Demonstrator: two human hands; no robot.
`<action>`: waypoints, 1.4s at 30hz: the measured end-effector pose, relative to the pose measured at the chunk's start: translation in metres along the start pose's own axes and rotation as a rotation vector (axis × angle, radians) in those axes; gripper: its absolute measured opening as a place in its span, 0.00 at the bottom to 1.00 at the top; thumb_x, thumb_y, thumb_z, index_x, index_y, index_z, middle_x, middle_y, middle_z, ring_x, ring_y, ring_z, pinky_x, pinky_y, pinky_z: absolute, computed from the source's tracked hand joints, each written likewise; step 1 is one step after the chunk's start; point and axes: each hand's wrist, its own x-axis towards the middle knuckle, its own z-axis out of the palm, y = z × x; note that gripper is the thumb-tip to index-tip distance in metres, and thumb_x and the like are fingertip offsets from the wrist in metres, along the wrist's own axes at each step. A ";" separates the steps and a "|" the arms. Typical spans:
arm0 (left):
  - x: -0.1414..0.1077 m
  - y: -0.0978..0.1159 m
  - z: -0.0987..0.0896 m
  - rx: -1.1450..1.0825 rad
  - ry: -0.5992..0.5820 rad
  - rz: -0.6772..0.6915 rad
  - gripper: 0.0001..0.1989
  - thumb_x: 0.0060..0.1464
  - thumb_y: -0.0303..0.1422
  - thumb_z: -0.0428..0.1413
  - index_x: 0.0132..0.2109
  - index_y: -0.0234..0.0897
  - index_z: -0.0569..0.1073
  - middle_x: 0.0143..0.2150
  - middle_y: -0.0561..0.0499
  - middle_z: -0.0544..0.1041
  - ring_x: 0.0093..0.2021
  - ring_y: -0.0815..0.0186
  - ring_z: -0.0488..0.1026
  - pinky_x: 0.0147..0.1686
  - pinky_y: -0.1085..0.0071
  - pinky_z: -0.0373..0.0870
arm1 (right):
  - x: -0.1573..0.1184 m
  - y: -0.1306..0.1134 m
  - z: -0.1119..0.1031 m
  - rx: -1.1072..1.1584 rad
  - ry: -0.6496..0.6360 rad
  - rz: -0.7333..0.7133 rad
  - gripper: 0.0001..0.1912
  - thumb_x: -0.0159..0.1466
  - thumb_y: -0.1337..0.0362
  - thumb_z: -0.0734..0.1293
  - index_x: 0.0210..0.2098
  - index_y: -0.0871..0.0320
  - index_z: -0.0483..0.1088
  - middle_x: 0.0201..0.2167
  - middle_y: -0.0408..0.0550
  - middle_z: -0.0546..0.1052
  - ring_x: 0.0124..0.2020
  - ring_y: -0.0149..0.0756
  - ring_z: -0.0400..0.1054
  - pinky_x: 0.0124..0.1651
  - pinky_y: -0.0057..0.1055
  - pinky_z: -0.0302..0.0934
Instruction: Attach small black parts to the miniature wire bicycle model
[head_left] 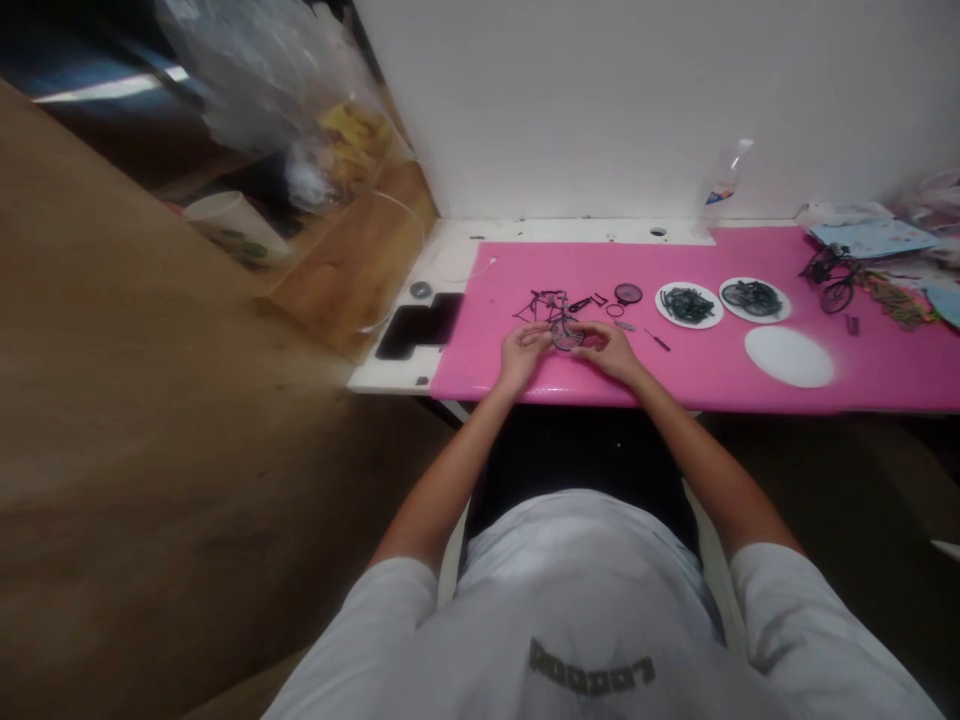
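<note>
Between my hands, near the front edge of the pink mat, is a small dark model bicycle wheel (566,337) with a fork-like part attached at its top. My left hand (523,352) pinches it from the left side. The fingers of my right hand (611,352) are closed at its right side. Just beyond lies a thin model bicycle frame (541,305). Past my right hand are a second wheel (628,293), a thin ring (615,311) and a few small dark parts (580,305). A small screwdriver (658,341) rests to the right.
Two white plates (658,310) (784,310) hold dark parts, and a white oval plate (789,357) is nearer. A model bicycle (831,278) stands far right. A clear bottle (729,175) is at the white wall. A black phone-like slab (420,328) lies left of the pink mat (495,375).
</note>
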 end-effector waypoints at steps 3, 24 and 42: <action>0.000 -0.001 0.001 -0.033 0.026 -0.007 0.27 0.45 0.41 0.79 0.45 0.37 0.74 0.36 0.50 0.84 0.38 0.62 0.85 0.47 0.62 0.84 | 0.000 0.001 0.000 -0.017 0.016 -0.009 0.26 0.58 0.59 0.82 0.55 0.53 0.84 0.58 0.53 0.84 0.56 0.50 0.80 0.60 0.49 0.75; -0.004 0.006 0.002 0.127 -0.070 -0.029 0.30 0.40 0.44 0.80 0.49 0.32 0.86 0.44 0.42 0.89 0.42 0.60 0.86 0.47 0.65 0.82 | 0.003 0.011 0.004 0.222 0.119 0.084 0.25 0.55 0.49 0.82 0.39 0.51 0.67 0.36 0.41 0.76 0.33 0.35 0.73 0.26 0.28 0.73; -0.009 0.014 0.005 0.183 -0.149 0.001 0.26 0.48 0.50 0.77 0.46 0.33 0.88 0.43 0.39 0.89 0.41 0.56 0.86 0.54 0.54 0.85 | 0.001 0.008 0.003 0.191 0.120 0.079 0.35 0.56 0.45 0.82 0.52 0.49 0.65 0.41 0.43 0.77 0.35 0.35 0.74 0.27 0.26 0.70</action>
